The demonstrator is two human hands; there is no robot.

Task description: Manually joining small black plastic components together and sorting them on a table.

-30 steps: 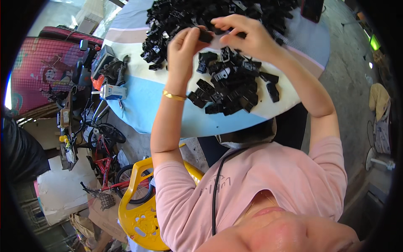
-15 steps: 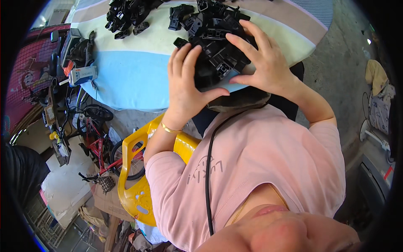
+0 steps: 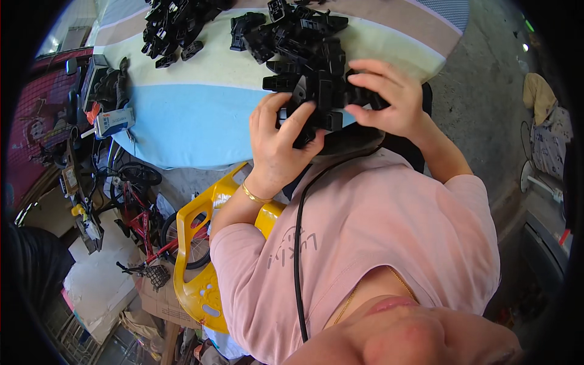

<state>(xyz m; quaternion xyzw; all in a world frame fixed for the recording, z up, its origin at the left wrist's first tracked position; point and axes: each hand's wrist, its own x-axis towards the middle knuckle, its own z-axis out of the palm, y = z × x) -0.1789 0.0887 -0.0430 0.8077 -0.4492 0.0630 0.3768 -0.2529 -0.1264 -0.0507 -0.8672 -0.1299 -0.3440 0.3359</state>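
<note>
My left hand (image 3: 277, 134) has its fingers curled round a clump of black plastic parts (image 3: 318, 91) at the near edge of the table. Across from it, my right hand (image 3: 392, 100) closes its thumb and fingers on more black plastic parts (image 3: 367, 97) at the clump's right side. The parts look like small moulded housings with slots; their exact kind cannot be told. A looser heap of similar black parts (image 3: 286, 36) lies just beyond my hands. Part of what each hand grips is hidden behind the fingers.
A striped cloth (image 3: 188, 121) covers the round-edged table. Another black heap (image 3: 176, 30) lies at the far left, near a small box (image 3: 114, 121) at the table's edge. A yellow plastic chair (image 3: 193, 286) is under me; a red bicycle (image 3: 143, 228) stands at left.
Both hands have closed in on black parts from the heap and brought them nearer to me, over the table's near edge. Earlier the hands were spread around the heap.
</note>
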